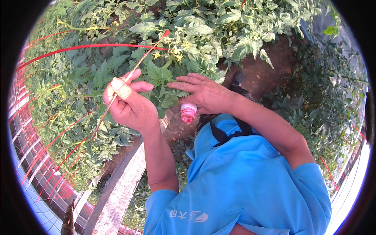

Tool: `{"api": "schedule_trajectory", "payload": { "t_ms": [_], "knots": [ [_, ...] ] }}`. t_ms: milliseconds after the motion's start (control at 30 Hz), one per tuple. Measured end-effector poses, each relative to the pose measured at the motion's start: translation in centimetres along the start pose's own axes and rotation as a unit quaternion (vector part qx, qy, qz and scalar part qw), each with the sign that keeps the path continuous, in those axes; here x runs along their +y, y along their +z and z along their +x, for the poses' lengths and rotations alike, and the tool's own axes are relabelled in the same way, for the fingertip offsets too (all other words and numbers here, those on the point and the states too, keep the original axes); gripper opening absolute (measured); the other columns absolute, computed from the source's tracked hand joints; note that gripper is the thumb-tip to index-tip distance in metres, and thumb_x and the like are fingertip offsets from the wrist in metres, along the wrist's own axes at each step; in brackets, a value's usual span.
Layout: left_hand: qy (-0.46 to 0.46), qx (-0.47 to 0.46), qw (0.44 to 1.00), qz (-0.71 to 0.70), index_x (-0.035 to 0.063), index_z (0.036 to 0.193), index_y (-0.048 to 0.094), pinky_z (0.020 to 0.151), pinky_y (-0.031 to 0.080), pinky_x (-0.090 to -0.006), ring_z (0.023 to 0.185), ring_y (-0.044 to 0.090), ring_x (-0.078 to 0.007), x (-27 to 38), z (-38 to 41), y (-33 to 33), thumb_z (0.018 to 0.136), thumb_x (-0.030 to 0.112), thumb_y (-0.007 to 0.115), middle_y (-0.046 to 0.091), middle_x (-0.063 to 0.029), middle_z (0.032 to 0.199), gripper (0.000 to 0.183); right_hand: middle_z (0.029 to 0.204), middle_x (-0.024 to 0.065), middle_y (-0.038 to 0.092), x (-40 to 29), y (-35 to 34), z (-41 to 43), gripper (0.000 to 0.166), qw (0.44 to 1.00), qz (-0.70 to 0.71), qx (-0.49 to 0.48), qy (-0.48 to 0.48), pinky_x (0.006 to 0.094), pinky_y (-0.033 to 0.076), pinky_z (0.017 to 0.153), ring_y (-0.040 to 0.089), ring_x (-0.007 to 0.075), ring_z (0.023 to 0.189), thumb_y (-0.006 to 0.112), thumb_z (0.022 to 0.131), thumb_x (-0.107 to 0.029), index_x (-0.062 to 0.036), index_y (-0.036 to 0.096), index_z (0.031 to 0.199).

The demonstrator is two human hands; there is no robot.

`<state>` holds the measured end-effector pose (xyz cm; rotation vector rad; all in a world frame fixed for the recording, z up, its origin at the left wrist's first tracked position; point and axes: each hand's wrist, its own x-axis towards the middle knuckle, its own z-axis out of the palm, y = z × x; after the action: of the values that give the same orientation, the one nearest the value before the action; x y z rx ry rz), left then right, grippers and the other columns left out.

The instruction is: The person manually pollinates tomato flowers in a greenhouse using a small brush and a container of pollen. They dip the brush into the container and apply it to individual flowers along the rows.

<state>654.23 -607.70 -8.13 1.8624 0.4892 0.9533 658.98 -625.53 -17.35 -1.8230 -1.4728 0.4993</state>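
Observation:
My left hand [132, 102] pinches a thin wooden stick [141, 60] between thumb and fingers. The stick's red-coated tip [166, 33] is near yellow tomato flowers [177, 53]; whether it touches a plant is unclear. At the centre, my right hand [205, 94] holds a small bottle [188, 113], its pink-stained threaded neck showing below the palm and its body mostly hidden. The outstretched fingers of that hand lie at the tomato leaves [171, 98].
Dense tomato plants [117, 63] stand ahead and left, with more at right [317, 88]. Red strings [88, 46] run among them. Bare soil [270, 67] shows between plants. A pale concrete ledge [120, 194] passes beside my left arm.

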Motion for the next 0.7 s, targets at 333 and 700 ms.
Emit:
{"api": "schedule_trajectory", "payload": {
  "t_ms": [333, 700],
  "knots": [
    [0.007, 0.007, 1.000, -0.012, -0.0033, 0.116, 0.051, 0.066, 0.055, -0.0296, 0.054, 0.065, -0.0168, 0.7, -0.3, -0.6, 0.114, 0.025, 0.050, 0.073, -0.0244, 0.090, 0.028, 0.165, 0.0062, 0.042, 0.2, -0.4, 0.1, 0.044, 1.000, -0.004, 0.009, -0.003, 0.0504, 0.036, 0.123, 0.044, 0.0314, 0.149, 0.086, 0.072, -0.022, -0.0152, 0.078, 0.114],
    [-0.034, 0.027, 0.999, -0.005, -0.0037, 0.115, 0.048, 0.067, 0.055, -0.0300, 0.055, 0.065, -0.0170, 1.1, -1.1, -1.1, 0.115, 0.023, 0.048, 0.074, -0.0250, 0.092, 0.027, 0.164, 0.0071, 0.044, 0.2, -0.4, 0.2, 0.038, 1.000, -0.004, 0.015, -0.003, 0.0521, 0.037, 0.122, 0.045, 0.0336, 0.148, 0.083, 0.077, -0.023, -0.0148, 0.079, 0.114]
  ]
}}
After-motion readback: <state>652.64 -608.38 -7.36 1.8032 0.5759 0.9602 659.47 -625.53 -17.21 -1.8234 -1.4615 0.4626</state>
